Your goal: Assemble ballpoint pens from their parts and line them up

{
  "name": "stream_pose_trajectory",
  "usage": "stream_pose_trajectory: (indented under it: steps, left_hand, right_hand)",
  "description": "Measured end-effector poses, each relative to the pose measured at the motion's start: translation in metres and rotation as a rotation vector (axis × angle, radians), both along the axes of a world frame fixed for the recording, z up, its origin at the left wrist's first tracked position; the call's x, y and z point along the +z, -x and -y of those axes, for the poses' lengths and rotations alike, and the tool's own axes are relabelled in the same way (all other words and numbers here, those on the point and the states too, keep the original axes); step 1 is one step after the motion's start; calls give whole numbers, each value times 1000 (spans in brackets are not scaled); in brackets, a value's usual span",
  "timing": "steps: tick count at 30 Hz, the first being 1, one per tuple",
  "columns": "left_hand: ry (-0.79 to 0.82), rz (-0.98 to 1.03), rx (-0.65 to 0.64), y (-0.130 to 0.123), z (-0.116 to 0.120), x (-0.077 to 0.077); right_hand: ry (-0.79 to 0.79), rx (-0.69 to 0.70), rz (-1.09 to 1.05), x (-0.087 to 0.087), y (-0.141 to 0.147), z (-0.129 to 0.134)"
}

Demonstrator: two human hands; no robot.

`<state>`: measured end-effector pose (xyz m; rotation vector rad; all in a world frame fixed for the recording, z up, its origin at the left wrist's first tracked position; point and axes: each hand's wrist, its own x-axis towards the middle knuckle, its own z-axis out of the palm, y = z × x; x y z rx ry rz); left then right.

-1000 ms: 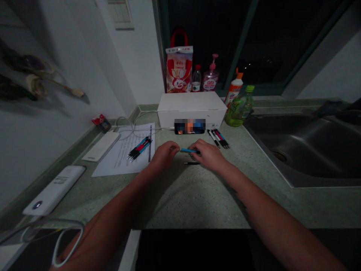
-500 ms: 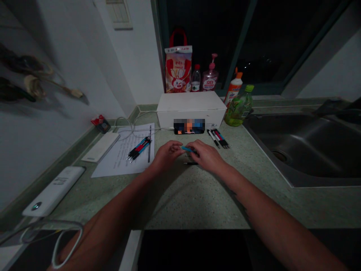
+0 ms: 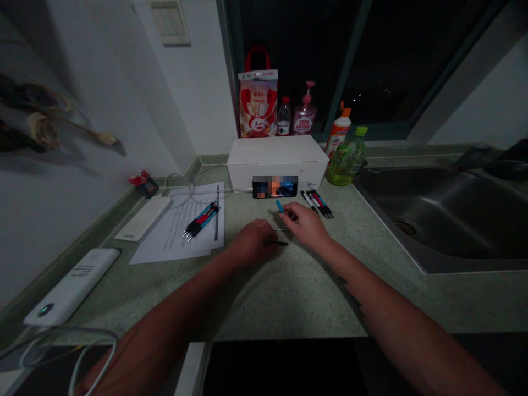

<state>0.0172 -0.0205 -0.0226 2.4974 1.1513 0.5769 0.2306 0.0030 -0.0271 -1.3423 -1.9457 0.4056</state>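
My right hand (image 3: 304, 224) is closed on a blue pen barrel (image 3: 280, 206), which points up and away from the fingers. Low over the counter, my left hand (image 3: 253, 242) has its fingers curled at a small black pen part (image 3: 281, 243). A thin, pale rod (image 3: 282, 229) shows between the two hands. Several pens (image 3: 202, 221) lie bunched on a printed sheet (image 3: 173, 242) at the left. More pens (image 3: 320, 203) lie side by side right of the phone (image 3: 275, 187), which leans on a white box (image 3: 278, 151).
A steel sink (image 3: 445, 209) is at the right, with a green bottle (image 3: 348, 159) near its corner. A white power bank (image 3: 74, 283), a flat white box (image 3: 144, 218) and cables are at the left.
My left hand has moved down off the blue barrel to the black part. My right hand still holds the barrel, now tilted more upright. The view has shifted slightly.
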Motion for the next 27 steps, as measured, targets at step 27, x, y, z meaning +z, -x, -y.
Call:
stream_pose_trajectory:
  steps: [27]
  left_hand:
    - [-160,208,437,36,-31,10]
  right_hand:
    - [-40,-182,454,19,-25,-2]
